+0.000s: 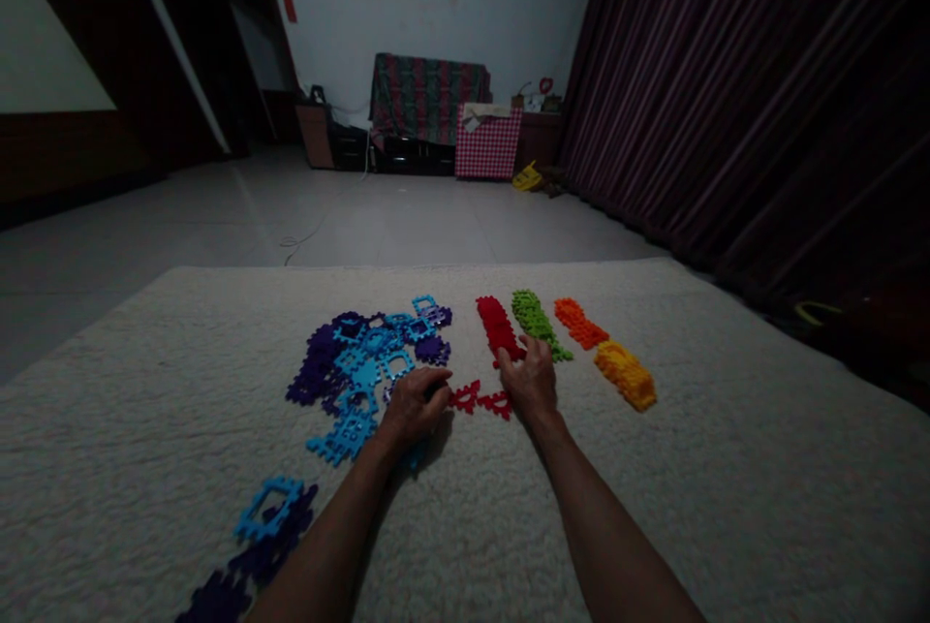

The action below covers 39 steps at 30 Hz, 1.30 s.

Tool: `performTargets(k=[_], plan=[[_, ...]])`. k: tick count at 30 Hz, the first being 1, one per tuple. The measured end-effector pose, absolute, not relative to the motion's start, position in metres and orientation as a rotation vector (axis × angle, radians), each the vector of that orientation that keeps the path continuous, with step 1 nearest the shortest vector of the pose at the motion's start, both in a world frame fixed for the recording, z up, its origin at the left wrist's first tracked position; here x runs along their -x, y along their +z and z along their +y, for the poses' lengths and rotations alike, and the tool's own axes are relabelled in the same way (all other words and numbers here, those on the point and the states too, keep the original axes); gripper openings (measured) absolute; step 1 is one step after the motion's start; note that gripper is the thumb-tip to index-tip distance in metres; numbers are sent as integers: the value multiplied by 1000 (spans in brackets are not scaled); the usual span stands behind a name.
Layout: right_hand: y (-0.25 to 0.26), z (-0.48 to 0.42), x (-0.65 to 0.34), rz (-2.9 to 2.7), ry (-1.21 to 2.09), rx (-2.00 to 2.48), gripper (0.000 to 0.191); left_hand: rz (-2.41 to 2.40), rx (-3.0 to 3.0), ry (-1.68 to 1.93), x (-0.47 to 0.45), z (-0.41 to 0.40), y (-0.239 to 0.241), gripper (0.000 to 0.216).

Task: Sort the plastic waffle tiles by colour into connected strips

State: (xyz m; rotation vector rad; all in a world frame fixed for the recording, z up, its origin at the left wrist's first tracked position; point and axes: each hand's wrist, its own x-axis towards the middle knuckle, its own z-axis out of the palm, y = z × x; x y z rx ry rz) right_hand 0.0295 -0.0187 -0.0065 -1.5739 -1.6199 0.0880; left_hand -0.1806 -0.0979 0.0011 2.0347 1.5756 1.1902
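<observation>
Across pale, textured cloth, two red, notched plastic pieces are lying between my separated left hand and right hand, whose grips I cannot tell, and I am fearing the latter brushing the long red plastic row apart.

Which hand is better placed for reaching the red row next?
Probably the right hand: it is at the near end of the red row, while the left hand is beside the blue pieces.
</observation>
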Motion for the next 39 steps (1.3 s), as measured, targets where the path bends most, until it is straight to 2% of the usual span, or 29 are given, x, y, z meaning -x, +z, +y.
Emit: performTargets(k=[4,10,16,23,29,39], plan=[[-8,-27,-33,-1559,141,1504,35,1578,-2030,1205,181,-97,-1,23],[-4,-51,-51,-1580,408,1323,23,1595,-2071,1179,180,-96,-1,24],[6,-74,-40,-1744,600,1146,21,1576,-2094,1173,180,-95,-1,24],[17,-87,-19,-2203,353,1027,40,1552,-2115,1144,183,-94,-2,31],[14,-83,-17,-2389,283,958,22,1426,-2335,962,182,-98,2,25],[2,-74,-14,-2140,286,985,21,1529,-2374,1021,173,-95,-3,19]])
